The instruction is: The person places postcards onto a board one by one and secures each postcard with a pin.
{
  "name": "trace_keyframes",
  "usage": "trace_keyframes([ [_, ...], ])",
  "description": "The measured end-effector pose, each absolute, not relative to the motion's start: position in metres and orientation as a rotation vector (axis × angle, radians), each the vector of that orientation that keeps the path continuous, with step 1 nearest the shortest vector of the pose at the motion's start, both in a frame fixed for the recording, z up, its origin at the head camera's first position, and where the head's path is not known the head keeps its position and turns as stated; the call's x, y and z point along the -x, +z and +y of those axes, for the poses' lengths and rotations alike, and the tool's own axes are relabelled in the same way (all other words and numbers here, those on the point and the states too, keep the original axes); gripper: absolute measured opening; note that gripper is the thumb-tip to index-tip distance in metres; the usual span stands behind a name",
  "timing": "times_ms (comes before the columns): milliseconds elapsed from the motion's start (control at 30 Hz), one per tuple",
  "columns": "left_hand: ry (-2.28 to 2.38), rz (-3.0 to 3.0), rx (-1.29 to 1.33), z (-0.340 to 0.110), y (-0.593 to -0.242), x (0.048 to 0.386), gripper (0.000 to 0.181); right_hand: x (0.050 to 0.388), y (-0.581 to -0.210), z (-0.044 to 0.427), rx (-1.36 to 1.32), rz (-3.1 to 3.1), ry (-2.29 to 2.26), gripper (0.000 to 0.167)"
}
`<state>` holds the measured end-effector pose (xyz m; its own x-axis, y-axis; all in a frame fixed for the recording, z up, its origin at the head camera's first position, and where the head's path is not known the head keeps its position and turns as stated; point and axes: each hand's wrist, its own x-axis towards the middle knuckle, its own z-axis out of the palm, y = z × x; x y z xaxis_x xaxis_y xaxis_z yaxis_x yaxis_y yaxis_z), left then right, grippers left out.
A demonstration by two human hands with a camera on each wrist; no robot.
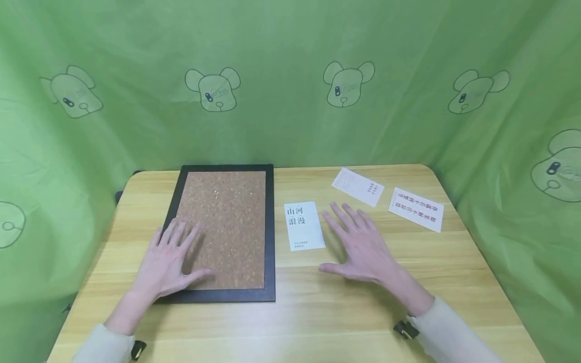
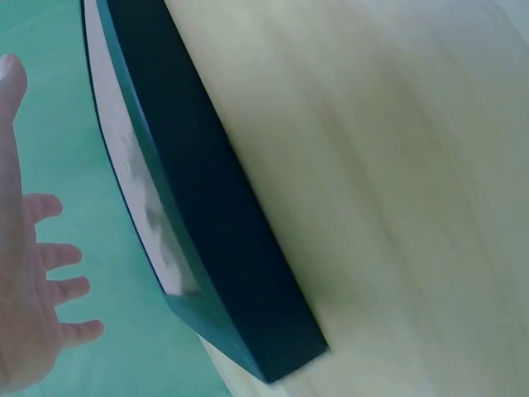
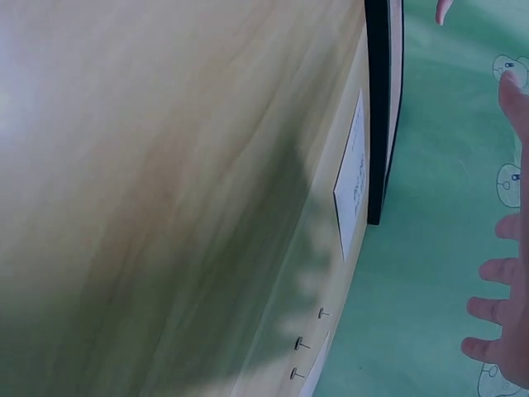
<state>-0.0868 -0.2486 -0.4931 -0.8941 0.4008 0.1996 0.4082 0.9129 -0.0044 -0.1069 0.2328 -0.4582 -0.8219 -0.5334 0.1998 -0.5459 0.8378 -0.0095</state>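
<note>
A cork board [image 1: 227,227] in a black frame [image 1: 270,242] lies on the left of the table. My left hand [image 1: 165,267], fingers spread, hovers over its lower left part, holding nothing; the left wrist view shows this hand [image 2: 33,273] above the frame's thick dark side [image 2: 198,182]. Right of the board lies a white card [image 1: 304,227] with dark characters. Beside that card my right hand [image 1: 363,249] is raised with spread fingers and holds nothing. In the right wrist view, several small pins [image 3: 299,342] stand on the table beneath the right hand [image 3: 508,289].
Two cards with red characters lie at the back right, one tilted [image 1: 358,187] and one nearer the right edge [image 1: 416,209]. A green curtain [image 1: 281,131] with bear-head drawings surrounds the wooden table [image 1: 317,312].
</note>
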Motion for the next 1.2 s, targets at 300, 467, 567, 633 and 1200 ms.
trace_keyframes([
  [300, -0.067, -2.871, 0.609, -0.270, -0.503, 0.091, 0.114, 0.122, -0.465, 0.226, -0.880, -2.869, 0.082, 0.122],
  [467, -0.078, -2.888, 0.586, -0.281, -0.508, 0.093, 0.112, 0.130, -0.471, 0.225, -0.903, -2.881, 0.074, 0.121],
  [567, -0.081, -2.912, 0.567, -0.287, -0.509, 0.093, 0.112, 0.135, -0.475, 0.223, -0.915, -2.876, 0.064, 0.120],
  [633, -0.087, -2.923, 0.556, -0.289, -0.510, 0.093, 0.112, 0.138, -0.477, 0.222, -0.921, -2.873, 0.064, 0.119],
  [1200, -0.061, -3.008, 0.536, -0.303, -0.517, 0.092, 0.113, 0.172, -0.498, 0.216, -0.968, -2.927, 0.007, 0.107],
])
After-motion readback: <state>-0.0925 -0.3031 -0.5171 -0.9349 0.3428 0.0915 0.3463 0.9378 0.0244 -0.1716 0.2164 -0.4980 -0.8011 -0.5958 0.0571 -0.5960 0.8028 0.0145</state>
